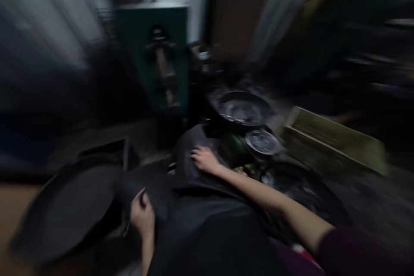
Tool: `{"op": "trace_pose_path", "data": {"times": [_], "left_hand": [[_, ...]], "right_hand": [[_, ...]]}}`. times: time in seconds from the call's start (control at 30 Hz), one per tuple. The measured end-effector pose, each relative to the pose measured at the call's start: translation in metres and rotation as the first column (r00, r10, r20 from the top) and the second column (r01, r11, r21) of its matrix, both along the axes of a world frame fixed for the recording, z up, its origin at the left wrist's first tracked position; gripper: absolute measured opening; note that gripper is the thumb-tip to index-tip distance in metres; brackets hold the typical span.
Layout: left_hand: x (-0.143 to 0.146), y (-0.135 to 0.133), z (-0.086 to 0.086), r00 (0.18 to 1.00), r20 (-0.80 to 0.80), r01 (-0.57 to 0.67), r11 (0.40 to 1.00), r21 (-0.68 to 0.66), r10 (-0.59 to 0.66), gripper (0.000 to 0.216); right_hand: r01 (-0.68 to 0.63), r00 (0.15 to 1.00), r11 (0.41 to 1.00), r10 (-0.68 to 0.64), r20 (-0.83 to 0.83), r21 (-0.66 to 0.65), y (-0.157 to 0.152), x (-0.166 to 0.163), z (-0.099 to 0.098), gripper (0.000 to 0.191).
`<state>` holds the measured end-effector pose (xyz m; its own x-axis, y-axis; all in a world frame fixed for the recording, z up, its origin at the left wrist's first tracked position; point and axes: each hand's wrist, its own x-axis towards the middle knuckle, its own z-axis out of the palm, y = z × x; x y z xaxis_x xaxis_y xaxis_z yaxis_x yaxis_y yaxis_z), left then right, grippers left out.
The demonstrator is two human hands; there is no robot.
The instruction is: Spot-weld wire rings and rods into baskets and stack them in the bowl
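Observation:
The view is dim and smeared by motion. My left hand (pixel 142 215) is closed, held beside my left thigh with the thumb uppermost. A small dark gap or object shows at its fingers; I cannot make out which. My right hand (pixel 205 159) lies with its fingers stretched over the dark apron (pixel 190 146) on my right knee, and no object shows in it. The apron covers my lap and both legs.
A wide dark round tray (pixel 80 207) stands at the left. On the right are a round basin (pixel 244 108), a smaller metal bowl (pixel 263 141), a large dark basin (pixel 307 194) and a yellowish rectangular bin (pixel 336 142). A green machine housing (pixel 132 34) rises ahead.

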<state>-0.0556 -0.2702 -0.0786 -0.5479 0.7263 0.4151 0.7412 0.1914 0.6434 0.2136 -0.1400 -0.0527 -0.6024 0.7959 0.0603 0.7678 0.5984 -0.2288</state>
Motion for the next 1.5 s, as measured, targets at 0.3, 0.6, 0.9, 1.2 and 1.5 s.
{"op": "trace_pose_path", "data": {"times": [0.3, 0.6, 0.9, 1.2, 1.5], "left_hand": [[0.006, 0.062, -0.013, 0.978, -0.136, 0.127, 0.970, -0.207, -0.157, 0.059], [0.024, 0.093, 0.027, 0.960, 0.252, 0.155, 0.981, -0.119, -0.121, 0.039], [0.077, 0.225, -0.014, 0.929, 0.123, 0.369, 0.907, -0.201, -0.350, 0.038], [0.115, 0.255, -0.079, 0.868, 0.290, 0.490, 0.788, -0.373, -0.402, 0.023], [0.185, 0.277, -0.099, 0.788, 0.302, 0.614, 0.656, -0.438, -0.536, 0.019]], "right_hand": [[0.142, 0.914, 0.988, -0.156, -0.374, -0.065, -0.006, 0.002, 0.053, 0.026], [0.750, 0.615, 0.551, -0.784, 0.079, -0.367, -0.124, 0.294, 0.149, 0.029], [0.564, 0.495, -0.002, -0.800, 0.340, -0.826, -0.274, 0.263, 0.065, 0.016], [0.859, 0.065, -0.209, -0.861, 0.504, -0.467, -0.308, 0.272, 0.098, 0.030], [0.679, 0.055, -0.274, -0.906, 0.420, -0.681, -0.386, 0.216, 0.152, 0.032]]}}
